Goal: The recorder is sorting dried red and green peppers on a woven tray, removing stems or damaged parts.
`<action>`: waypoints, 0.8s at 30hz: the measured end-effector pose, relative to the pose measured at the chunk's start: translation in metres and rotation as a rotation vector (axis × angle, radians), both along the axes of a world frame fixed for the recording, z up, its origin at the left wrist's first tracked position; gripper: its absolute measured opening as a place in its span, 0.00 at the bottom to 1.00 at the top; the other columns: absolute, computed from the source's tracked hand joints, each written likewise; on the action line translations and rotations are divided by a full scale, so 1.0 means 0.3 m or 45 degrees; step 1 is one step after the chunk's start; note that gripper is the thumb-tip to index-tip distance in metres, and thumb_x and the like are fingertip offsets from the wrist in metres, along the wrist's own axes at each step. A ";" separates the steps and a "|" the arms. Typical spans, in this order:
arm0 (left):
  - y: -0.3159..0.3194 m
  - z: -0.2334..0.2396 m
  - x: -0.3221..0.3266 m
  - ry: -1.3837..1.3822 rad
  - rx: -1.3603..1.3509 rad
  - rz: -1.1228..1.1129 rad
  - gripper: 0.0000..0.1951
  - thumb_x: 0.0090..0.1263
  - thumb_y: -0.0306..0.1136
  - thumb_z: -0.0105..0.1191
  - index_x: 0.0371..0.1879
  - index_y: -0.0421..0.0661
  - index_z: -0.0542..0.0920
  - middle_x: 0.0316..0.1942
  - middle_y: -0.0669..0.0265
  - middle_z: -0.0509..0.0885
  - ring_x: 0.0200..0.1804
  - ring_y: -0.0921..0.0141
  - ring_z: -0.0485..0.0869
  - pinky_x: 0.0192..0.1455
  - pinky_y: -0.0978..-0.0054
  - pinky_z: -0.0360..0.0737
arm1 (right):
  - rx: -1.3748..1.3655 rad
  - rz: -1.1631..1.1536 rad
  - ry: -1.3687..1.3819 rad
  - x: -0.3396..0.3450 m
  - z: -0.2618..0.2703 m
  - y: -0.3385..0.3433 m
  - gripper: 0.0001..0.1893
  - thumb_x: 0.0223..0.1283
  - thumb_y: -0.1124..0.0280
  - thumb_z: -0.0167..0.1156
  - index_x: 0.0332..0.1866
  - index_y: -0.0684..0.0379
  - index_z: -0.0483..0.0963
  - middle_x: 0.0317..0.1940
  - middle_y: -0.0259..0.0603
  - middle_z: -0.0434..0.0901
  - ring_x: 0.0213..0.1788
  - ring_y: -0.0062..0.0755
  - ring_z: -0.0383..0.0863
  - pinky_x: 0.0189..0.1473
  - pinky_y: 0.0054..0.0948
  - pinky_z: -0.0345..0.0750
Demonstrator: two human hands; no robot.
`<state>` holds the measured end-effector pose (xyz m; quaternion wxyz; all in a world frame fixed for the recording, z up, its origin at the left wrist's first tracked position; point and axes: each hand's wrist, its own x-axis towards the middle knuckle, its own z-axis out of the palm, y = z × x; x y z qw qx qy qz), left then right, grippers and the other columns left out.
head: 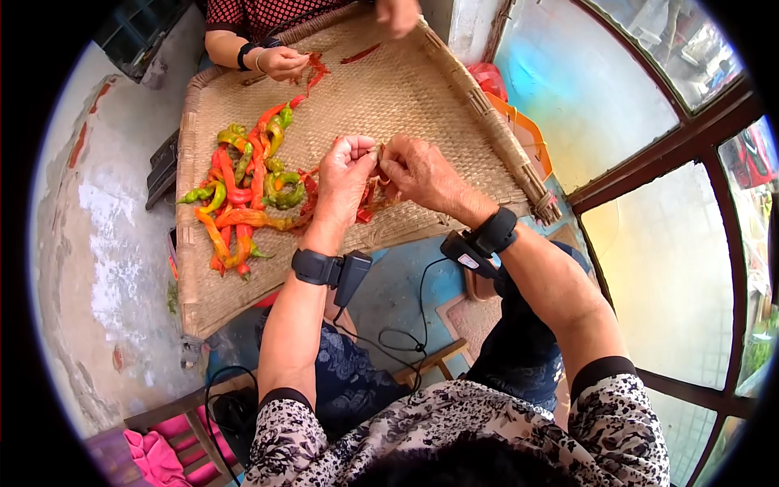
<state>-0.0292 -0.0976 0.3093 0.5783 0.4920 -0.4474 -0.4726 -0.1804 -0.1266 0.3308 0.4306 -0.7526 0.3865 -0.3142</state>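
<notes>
Over the near middle of a woven tray, my left hand and my right hand meet with fingertips almost touching. A small dark reddish piece shows between them, partly hidden by my fingers; it looks like dried chili pepper. Both hands appear pinched on it. Beneath and beside my hands lie dried red chili pieces, partly covered by my left hand. To the left is a pile of fresh long peppers, red, orange and green, some curled.
Across the tray, a co-worker's hand holds dried red pieces, and their other hand is above the far rim. A dark red dried pepper lies near it. Cables hang from my wrist devices. A glazed window frame stands at right.
</notes>
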 end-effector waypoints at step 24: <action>0.039 -0.001 0.010 -1.543 -0.466 -0.165 0.19 0.60 0.18 0.44 0.52 0.36 0.75 0.53 0.50 0.76 0.56 0.53 0.73 0.60 0.63 0.71 | -0.595 -0.209 0.541 -0.119 -0.007 -0.099 0.13 0.56 0.62 0.57 0.29 0.63 0.77 0.24 0.55 0.79 0.31 0.54 0.81 0.37 0.44 0.78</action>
